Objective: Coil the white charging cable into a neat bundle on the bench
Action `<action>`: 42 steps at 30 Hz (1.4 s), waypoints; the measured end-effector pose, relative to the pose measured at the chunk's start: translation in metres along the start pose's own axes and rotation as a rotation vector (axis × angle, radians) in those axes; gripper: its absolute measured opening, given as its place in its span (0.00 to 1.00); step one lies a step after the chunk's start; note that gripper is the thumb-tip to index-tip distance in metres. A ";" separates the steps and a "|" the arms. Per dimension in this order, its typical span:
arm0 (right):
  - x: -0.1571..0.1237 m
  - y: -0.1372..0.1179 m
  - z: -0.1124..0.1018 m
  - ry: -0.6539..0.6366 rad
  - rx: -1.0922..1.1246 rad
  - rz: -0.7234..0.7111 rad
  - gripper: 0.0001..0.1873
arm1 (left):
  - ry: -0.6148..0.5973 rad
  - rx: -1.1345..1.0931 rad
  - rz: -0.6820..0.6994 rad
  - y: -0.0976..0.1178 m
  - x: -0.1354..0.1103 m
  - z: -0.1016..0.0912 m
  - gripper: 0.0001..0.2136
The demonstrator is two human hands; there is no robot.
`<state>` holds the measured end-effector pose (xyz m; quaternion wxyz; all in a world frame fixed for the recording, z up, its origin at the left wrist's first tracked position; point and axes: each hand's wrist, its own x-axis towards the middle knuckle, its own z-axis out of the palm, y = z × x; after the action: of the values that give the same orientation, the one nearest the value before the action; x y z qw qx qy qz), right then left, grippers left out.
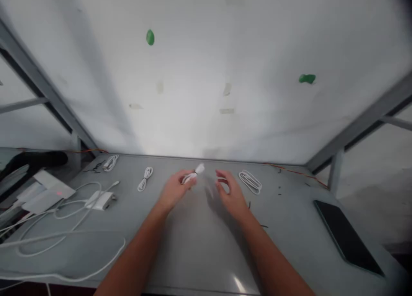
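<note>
My left hand (175, 189) is closed around a small coiled white cable (194, 175) whose end sticks out toward the right, above the middle of the grey table (199, 244). My right hand (229, 193) hovers just right of it with fingers spread and holds nothing. A coiled white cable (250, 181) lies right beside my right hand. Two more tied white cables rest to the left, one (145, 178) near my left hand and one (110, 163) farther back.
A white power adapter (102, 200) with long loose white cords (64, 240) sprawls over the table's left side, next to flat white items (48, 190). A dark tablet (346, 236) lies at the right edge. A white wall with green marks rises behind.
</note>
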<state>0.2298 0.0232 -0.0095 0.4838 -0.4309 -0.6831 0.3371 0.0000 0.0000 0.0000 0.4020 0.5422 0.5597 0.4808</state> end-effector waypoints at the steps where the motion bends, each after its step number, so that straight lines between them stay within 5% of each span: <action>1: -0.002 -0.002 0.003 -0.024 0.021 0.006 0.19 | -0.077 0.016 0.012 0.002 -0.004 0.011 0.22; 4: -0.004 -0.001 0.009 -0.066 0.018 0.063 0.16 | -0.173 0.025 0.022 0.001 -0.011 0.030 0.21; 11: -0.002 0.000 0.012 -0.126 0.160 0.233 0.14 | -0.009 -0.279 -0.004 -0.013 -0.004 0.039 0.22; 18: -0.002 0.001 0.013 -0.198 0.229 0.279 0.12 | -0.063 -0.237 0.018 -0.008 -0.006 0.041 0.23; 25: -0.006 -0.003 0.009 -0.373 -0.042 0.089 0.10 | -0.128 -0.165 0.075 -0.010 -0.006 0.041 0.24; 29: -0.008 -0.008 0.008 -0.372 -0.128 0.009 0.12 | -0.123 -0.126 0.082 -0.012 -0.005 0.041 0.23; 35: -0.006 -0.007 0.009 -0.398 -0.061 0.106 0.14 | -0.133 -0.107 0.063 -0.010 -0.006 0.042 0.21; 42: -0.009 -0.004 0.016 -0.290 -0.056 0.160 0.12 | -0.060 -0.155 0.038 -0.009 -0.007 0.045 0.19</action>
<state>0.2144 0.0131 -0.0143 0.3399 -0.4440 -0.7184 0.4138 0.0424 -0.0016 -0.0192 0.4502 0.5341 0.4982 0.5137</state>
